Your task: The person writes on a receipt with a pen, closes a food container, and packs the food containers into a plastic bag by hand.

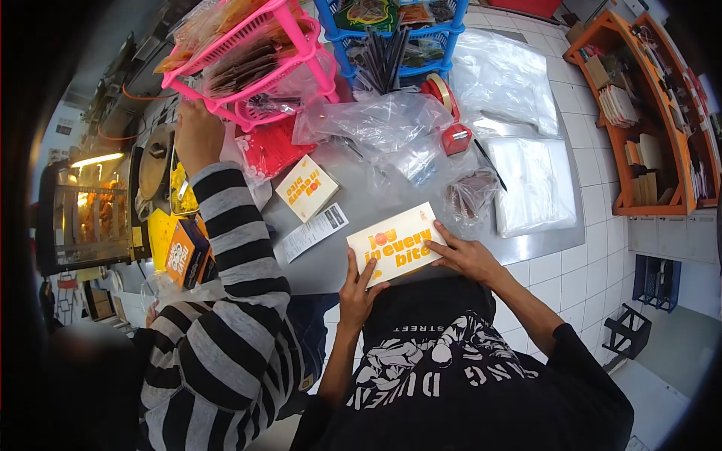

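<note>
- Box [387, 248]: lower centre of frame, at the near edge of the table [316, 272].
- Your left hand [359, 295] and right hand [468, 259]: fingers partly spread, gripping opposite ends.
- Step — apparently handling the box; the next move calls for even, two-handed support.

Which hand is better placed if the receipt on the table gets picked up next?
Probably the left hand: it holds the box at the side nearer the receipt, while the right hand holds the far side.
</note>
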Available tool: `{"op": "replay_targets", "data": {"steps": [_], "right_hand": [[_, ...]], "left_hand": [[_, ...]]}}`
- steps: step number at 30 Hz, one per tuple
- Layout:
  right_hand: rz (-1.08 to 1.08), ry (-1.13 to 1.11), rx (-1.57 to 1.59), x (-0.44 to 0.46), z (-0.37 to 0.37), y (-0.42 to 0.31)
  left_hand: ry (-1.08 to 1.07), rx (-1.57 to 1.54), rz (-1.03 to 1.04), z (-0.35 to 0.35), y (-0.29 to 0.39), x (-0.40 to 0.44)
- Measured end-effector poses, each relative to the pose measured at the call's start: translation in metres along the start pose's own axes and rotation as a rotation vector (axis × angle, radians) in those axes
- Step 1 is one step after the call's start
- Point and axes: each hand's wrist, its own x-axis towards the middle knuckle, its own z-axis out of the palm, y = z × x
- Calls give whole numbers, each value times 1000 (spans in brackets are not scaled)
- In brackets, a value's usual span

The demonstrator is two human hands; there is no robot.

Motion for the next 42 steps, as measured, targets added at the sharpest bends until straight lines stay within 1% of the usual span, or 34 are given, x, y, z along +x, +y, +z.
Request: {"op": "replay_targets", "data": {"steps": [2,5,8,10,11,13,16,19,25,28,34,38,41,42], "right_hand": [[-58,71,-47,0,2,3],[-48,23,-115,7,-8,-3],[-110,28,-43,7,-7,2],[-112,58,-26,5,-4,3],[-114,71,-15,4,-1,3],[-81,26,-5,-2,1,4],[-65,19,5,-2,0,6],[-67,14,-4,-3,2,8],[-64,49,24,0,-3,1],[-45,64,38,2,-3,-2],[-25,98,0,1,3,-4],[-50,153,-17,1,6,-4],[-27,79,-54,-5,8,0],[-37,101,-67,-4,6,0]], "left_hand": [[22,36,31,0,-2,1],[61,75,91,-1,-3,3],[70,95,121,2,-4,6],[77,118,139,5,-7,3],[62,78,103,5,-8,1],[28,-5,33,2,-4,2],[4,-58,37,-2,-4,2],[-67,-17,94,-6,-17,-5],[-93,-51,85,-12,-15,-5],[-56,-98,30,-9,-6,-5],[-65,-41,18,0,-20,-8],[-30,-56,66,3,-20,-6],[-23,-60,85,5,-24,-10],[-31,-74,75,4,-28,-12]]}}
